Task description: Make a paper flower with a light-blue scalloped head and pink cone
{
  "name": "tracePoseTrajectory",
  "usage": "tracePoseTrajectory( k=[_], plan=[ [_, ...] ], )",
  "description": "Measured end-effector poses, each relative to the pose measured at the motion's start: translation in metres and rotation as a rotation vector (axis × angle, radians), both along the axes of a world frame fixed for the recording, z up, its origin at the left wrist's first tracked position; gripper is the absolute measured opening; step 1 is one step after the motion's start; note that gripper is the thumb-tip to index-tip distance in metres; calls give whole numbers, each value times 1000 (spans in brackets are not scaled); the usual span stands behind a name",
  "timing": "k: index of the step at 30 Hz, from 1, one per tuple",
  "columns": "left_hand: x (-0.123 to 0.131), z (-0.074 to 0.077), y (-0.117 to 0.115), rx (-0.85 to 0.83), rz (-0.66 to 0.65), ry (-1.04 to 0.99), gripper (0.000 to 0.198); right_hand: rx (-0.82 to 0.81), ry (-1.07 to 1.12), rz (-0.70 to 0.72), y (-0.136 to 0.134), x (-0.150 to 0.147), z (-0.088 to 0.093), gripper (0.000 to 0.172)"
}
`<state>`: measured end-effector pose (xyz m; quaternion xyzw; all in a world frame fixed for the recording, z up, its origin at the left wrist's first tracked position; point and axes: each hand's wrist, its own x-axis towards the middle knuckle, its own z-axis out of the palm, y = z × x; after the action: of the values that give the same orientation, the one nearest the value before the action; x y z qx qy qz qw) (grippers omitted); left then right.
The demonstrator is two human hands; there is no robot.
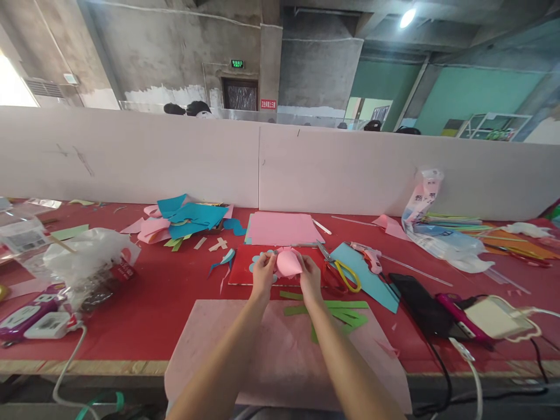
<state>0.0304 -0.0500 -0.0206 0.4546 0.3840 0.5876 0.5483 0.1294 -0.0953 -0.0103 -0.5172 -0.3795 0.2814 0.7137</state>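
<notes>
A rounded pink paper piece [289,262] is held up between both hands near the middle of the table. My left hand [264,272] pinches its left edge, and my right hand [310,276] grips its right edge. Behind and under the hands lies a red board [240,273] with light blue petal shapes [255,263] on it. Green paper strips [350,316] rest on a pale pink sheet [210,344] below my forearms. Just right of my right hand are yellow-handled scissors [348,276].
Right: a blue sheet [380,291], pink glue gun [370,256], black phone [422,303], power strip with cables and a plastic bag [450,248]. Behind: stacked pink sheets [284,227]. Left: blue paper scraps [196,216] and a wrapped cup [94,268]. A white partition [175,157] borders the back.
</notes>
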Motion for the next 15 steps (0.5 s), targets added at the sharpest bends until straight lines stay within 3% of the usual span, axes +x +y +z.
tracePoseTrajectory(
  k=[6, 15],
  plan=[
    [1, -5, 3, -38, -48, -105, 43, -18, -3, 8, 2, 5, -4, 36],
    [2, -4, 3, -29, -36, -52, 42, -45, 132, 113, 2, 3, -3, 37]
  ],
)
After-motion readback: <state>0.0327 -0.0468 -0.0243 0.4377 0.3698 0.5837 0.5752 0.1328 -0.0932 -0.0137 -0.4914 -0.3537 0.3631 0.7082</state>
